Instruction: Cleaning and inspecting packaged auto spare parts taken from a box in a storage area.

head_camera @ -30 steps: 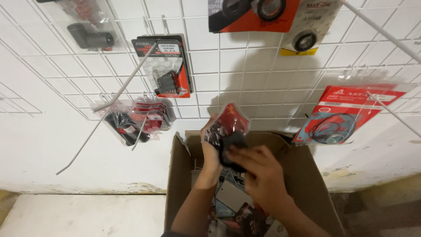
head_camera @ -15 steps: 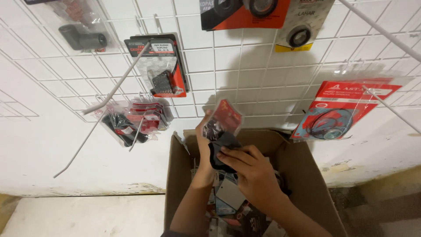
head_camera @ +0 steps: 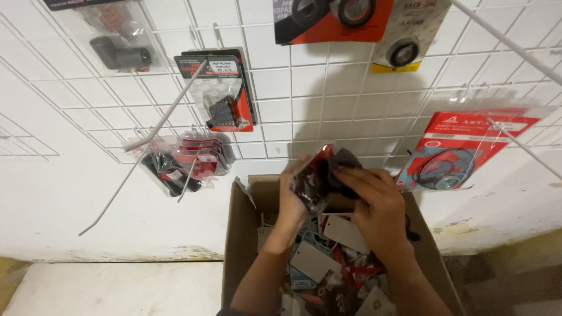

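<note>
Against the wall, a white wire grid panel [head_camera: 328, 105] fills most of the view, with long white wire hooks [head_camera: 170, 123] jutting out from it toward the camera. Below it, on the floor, stands an open brown cardboard box [head_camera: 240, 234], filled with a jumble of small carded packets in red, grey and white [head_camera: 328, 263]. Both forearms reach over the box and hide much of what lies inside.

On the grid hang several packages: a red flat card with black ring gaskets under clear film [head_camera: 456, 152] at the right, an orange and black card with round parts [head_camera: 328, 20] at the top, a yellow-edged white card with a small black ring [head_camera: 404, 47] beside it, a red-backed blister card with a black part [head_camera: 225, 93] at centre left, a clear bag with a black cylinder [head_camera: 114, 41] at upper left, and a bunch of red and clear bags [head_camera: 187, 161] on a low hook.

Just above the box's far edge, the left hand [head_camera: 295, 196] and right hand [head_camera: 374, 208] together hold a red and clear plastic packet with a dark part [head_camera: 319, 175]; each grip is closed on it, though the part inside is probably black rubber, too blurred to be sure.
</note>
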